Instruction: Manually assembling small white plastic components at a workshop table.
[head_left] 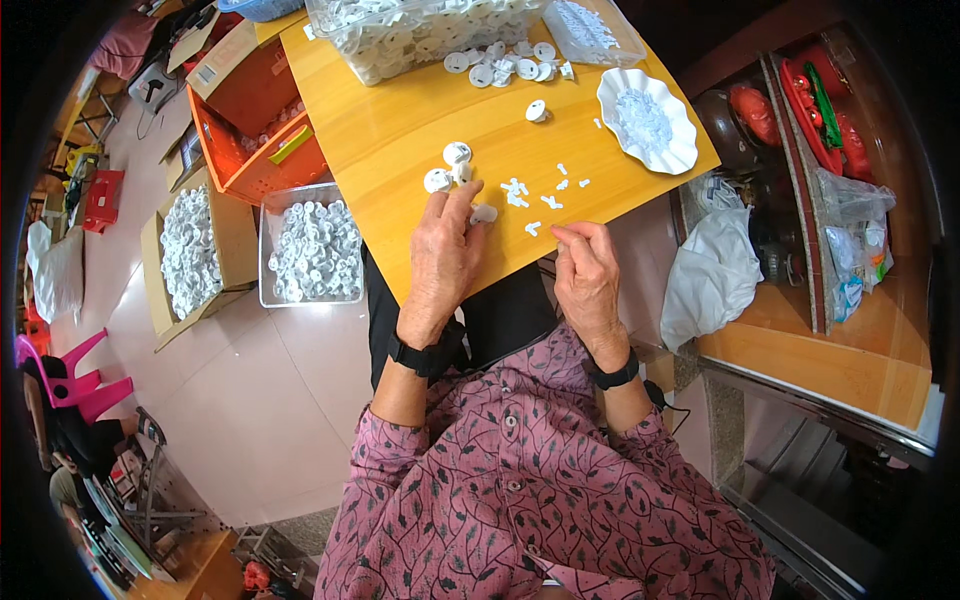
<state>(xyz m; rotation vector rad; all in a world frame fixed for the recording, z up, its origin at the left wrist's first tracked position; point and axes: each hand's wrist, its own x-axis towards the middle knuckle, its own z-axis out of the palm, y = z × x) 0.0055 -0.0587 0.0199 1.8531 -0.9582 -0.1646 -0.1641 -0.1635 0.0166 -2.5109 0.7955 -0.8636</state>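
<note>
My left hand (445, 248) is at the near part of the yellow table (400, 120), its thumb and fingers closed round a small white plastic cap (484, 213). Just beyond its fingertips lie a few white round caps (457, 153) with dark slots. To the right, my right hand (588, 275) is held in a pinch at the table's near edge. Whatever its fingertips hold, if anything, is too small to make out. Small white plastic pieces (515, 192) lie loose between and beyond the hands.
A clear bin (400, 45) heaped with white caps stands at the far edge, beside a clear tray (610, 50). A scalloped white dish (680, 150) holds tiny translucent pieces. Left on the floor are an orange crate (240, 165), a cardboard box (155, 250) and a clear tub (265, 290).
</note>
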